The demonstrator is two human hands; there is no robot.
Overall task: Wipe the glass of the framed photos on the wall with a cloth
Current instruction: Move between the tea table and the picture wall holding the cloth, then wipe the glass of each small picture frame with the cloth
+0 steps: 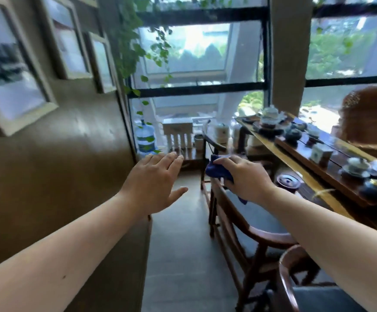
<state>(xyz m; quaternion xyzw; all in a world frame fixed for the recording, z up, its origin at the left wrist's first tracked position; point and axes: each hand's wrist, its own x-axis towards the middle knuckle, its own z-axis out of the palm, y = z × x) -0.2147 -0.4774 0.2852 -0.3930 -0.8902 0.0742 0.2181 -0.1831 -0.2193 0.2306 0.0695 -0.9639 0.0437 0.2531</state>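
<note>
Tea room, looks like. Long wooden table (300, 163) at 2 o'clock, crowded with teapots (270, 113) and cups. Wooden chairs (246, 224) alongside. Framed photos (12, 70) at 10 o'clock, big windows (196, 52) at 12, water jug (145, 138) below.

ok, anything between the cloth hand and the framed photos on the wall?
Nothing solid. The right hand holds the blue cloth over a chair; the framed photos hang up and to the left. Only the open left hand is between them.
</note>
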